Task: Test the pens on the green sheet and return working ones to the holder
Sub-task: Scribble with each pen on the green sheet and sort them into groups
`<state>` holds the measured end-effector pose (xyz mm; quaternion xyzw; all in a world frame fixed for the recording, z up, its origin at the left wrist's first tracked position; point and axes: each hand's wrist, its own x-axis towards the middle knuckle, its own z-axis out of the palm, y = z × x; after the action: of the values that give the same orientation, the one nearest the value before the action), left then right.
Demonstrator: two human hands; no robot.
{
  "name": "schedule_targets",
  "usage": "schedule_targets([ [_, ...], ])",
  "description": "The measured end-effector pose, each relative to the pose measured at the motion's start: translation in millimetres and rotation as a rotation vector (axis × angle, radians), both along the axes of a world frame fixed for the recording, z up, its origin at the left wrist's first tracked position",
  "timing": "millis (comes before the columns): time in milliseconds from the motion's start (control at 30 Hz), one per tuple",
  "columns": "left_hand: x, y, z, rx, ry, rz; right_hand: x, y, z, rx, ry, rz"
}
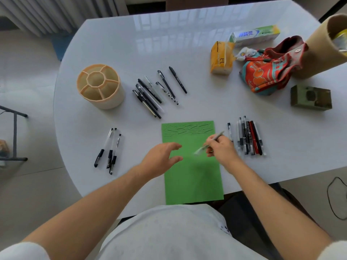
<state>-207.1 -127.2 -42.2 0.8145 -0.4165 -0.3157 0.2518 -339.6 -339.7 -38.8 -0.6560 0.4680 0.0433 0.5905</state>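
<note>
A green sheet [191, 177] lies at the table's near edge, with several black test strokes along its far end. My right hand [221, 149] holds a translucent pen [208, 143] above the sheet; the pen is blurred. My left hand [161, 158] hovers open over the sheet's left side, fingers spread. The beige pen holder [101, 87] with divided compartments stands far left and looks empty. Several pens [155, 91] lie beyond the sheet, three pens [109, 151] to its left, several more pens [247, 137] to its right.
On the white table [131, 44], at the far right, are a toothpaste box [255, 35], a yellow tissue pack [220, 58], a patterned cloth pouch [270, 70], a cardboard tube [323, 47] and a dark green box [310, 97].
</note>
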Motion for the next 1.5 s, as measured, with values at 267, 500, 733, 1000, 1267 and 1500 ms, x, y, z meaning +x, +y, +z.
schedule_targets([
  [267, 3, 28, -21, 0.106, -0.196, -0.095, -19, -79, -20, -0.602, 0.430, 0.384],
  [500, -5, 34, -25, 0.152, -0.211, -0.098, 29, -62, -21, -0.779, 0.235, 0.367],
  [733, -7, 35, -27, 0.153, -0.179, -0.060, 160, -23, -33, -0.674, 0.029, 0.407],
  [1000, -9, 32, -22, 0.162, -0.089, -0.010, 180, -18, -44, -0.668, 0.081, 0.335],
  [1267, 4, 30, 0, -0.078, 0.050, 0.323, 54, -13, 11, -0.194, -0.231, 0.059],
  [1500, -1, 16, 9, 0.060, 0.226, 0.017, -38, 26, 34, 0.009, -0.239, 0.083],
])
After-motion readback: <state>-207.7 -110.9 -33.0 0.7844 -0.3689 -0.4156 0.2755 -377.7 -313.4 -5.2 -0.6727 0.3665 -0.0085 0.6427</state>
